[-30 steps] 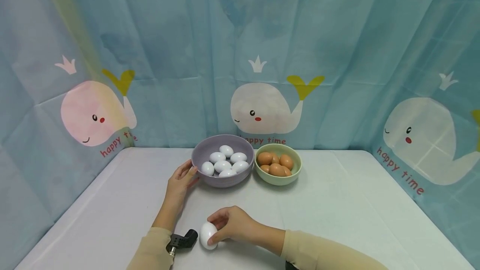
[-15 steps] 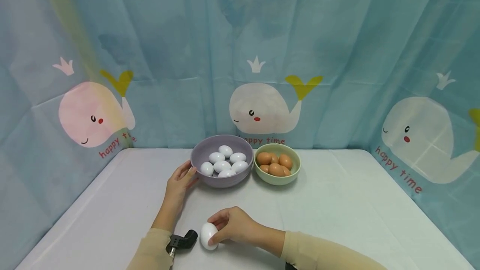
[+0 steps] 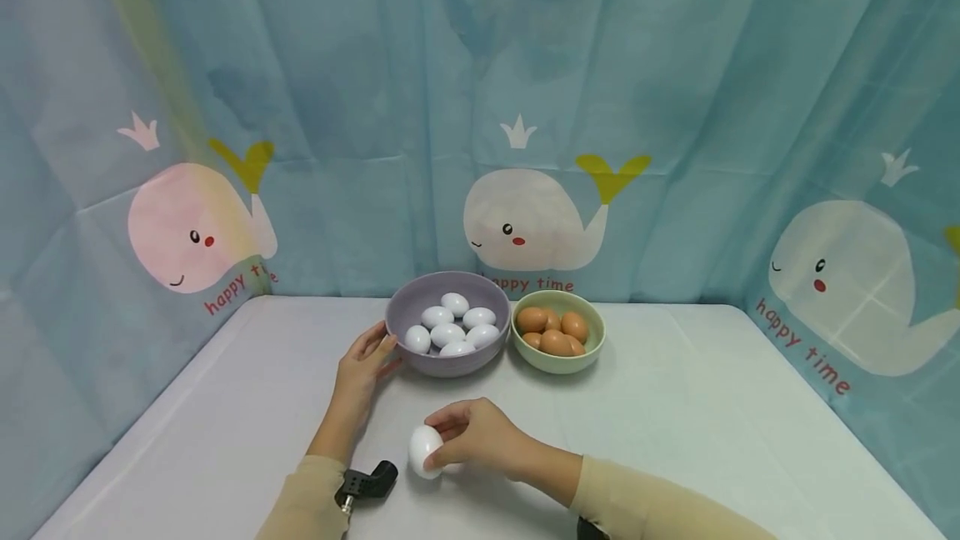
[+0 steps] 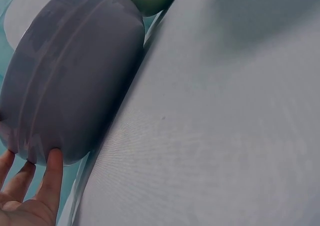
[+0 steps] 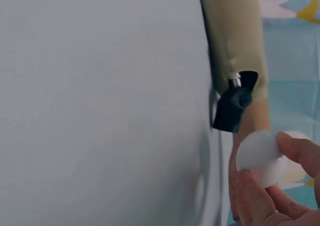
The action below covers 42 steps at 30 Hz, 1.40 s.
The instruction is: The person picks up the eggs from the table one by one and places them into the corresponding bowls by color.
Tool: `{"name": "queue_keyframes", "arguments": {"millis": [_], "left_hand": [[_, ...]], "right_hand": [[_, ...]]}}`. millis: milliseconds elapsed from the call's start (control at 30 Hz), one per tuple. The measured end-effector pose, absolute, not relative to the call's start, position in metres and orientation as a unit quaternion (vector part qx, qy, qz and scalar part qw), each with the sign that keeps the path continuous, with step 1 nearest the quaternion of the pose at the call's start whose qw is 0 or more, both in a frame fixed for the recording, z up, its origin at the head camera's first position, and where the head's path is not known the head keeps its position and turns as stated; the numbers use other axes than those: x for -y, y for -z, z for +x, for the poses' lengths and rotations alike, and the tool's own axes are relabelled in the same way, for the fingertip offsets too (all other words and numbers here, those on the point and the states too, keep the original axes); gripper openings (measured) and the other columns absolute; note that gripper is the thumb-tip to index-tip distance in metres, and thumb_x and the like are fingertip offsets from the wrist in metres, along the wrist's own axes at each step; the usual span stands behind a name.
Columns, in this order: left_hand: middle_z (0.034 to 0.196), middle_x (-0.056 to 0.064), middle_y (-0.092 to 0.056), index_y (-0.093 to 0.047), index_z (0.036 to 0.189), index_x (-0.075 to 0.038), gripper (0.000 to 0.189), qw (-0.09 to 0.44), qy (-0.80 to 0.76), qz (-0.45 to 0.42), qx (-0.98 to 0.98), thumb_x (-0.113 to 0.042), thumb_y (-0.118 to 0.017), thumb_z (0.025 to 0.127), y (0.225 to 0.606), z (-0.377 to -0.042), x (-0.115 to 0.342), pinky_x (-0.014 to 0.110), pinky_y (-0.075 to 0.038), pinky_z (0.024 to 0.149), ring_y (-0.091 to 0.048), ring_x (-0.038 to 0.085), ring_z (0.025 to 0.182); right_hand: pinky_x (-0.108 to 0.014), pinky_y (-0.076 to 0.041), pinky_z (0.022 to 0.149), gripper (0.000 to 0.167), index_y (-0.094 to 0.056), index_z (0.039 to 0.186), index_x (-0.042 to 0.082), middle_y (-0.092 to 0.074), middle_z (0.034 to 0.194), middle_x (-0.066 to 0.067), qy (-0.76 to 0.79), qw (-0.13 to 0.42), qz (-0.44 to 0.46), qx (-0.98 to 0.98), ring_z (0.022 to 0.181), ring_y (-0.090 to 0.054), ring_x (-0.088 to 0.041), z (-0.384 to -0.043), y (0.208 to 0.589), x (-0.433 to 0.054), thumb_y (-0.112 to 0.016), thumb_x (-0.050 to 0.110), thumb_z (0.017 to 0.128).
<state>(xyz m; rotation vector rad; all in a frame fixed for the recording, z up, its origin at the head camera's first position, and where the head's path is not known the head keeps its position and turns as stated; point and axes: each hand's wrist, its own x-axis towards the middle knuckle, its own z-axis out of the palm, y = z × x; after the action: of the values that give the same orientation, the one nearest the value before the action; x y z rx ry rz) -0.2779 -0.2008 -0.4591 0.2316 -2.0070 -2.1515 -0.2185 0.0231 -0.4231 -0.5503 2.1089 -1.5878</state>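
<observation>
In the head view my right hand (image 3: pixel 483 440) pinches a white egg (image 3: pixel 424 451) between thumb and fingertips, above the near middle of the table. The right wrist view shows the same egg (image 5: pixel 260 158) held by the fingertips. My left hand (image 3: pixel 362 369) rests against the left side of a purple bowl (image 3: pixel 448 367). In the left wrist view its fairly straight fingers (image 4: pixel 50 181) touch the outer wall of that bowl (image 4: pixel 95 75). Inside the bowl lie several white eggs (image 3: pixel 447 336).
A smaller green bowl (image 3: pixel 558 363) with several brown eggs (image 3: pixel 556 343) stands right beside the purple one. The white-covered table (image 3: pixel 712 407) is bordered by a blue whale-print curtain (image 3: pixel 375 215). A black wrist mount (image 3: pixel 369 482) sits on the left arm.
My right hand has lifted the white egg slightly and carried it a little forward and right. The left hand stays at the purple bowl. The head view has shifted slightly.
</observation>
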Motion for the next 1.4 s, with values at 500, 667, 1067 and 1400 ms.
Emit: {"name": "queue_keyframes", "arguments": {"millis": [500,667,1067,1400], "left_hand": [[0.158,0.005,-0.041,-0.041,0.151,-0.013,0.058,0.088,0.73,0.091,0.672,-0.028,-0.063,0.099,0.458,-0.276,0.205,0.021,-0.057,0.097,-0.053,-0.006,0.115],[0.158,0.004,-0.041,-0.041,0.151,-0.014,0.059,0.088,0.729,0.089,0.673,-0.03,-0.064,0.098,0.457,-0.278,0.204,0.027,-0.055,0.103,-0.05,0.004,0.126],[0.158,0.007,-0.04,-0.041,0.15,-0.012,0.056,0.088,0.727,0.089,0.675,-0.025,-0.061,0.1,0.457,-0.279,0.202,0.025,-0.057,0.1,-0.045,0.021,0.139],[0.159,0.006,-0.04,-0.04,0.151,-0.013,0.057,0.086,0.729,0.084,0.674,-0.027,-0.061,0.1,0.457,-0.28,0.2,0.03,-0.054,0.105,-0.045,0.019,0.138]], "right_hand": [[-0.026,-0.062,0.084,0.042,-0.072,0.117,0.005,-0.075,0.108,-0.006,0.568,0.197,-0.217,-0.769,0.096,-0.068,-0.01,-0.246,0.386,-0.039,-0.084,0.009,0.076],[-0.028,-0.062,0.088,0.045,-0.07,0.12,0.006,-0.074,0.111,-0.007,0.575,0.186,-0.214,-0.767,0.099,-0.068,-0.011,-0.258,0.371,-0.044,-0.083,0.011,0.078],[-0.028,-0.063,0.086,0.047,-0.067,0.125,0.005,-0.072,0.119,-0.01,0.582,0.172,-0.193,-0.771,0.1,-0.068,-0.013,-0.297,0.352,-0.046,-0.081,0.009,0.08],[-0.027,-0.064,0.082,0.044,-0.07,0.12,0.005,-0.073,0.114,-0.011,0.578,0.144,-0.145,-0.79,0.093,-0.068,-0.012,-0.334,0.352,-0.038,-0.083,0.004,0.078]]}}
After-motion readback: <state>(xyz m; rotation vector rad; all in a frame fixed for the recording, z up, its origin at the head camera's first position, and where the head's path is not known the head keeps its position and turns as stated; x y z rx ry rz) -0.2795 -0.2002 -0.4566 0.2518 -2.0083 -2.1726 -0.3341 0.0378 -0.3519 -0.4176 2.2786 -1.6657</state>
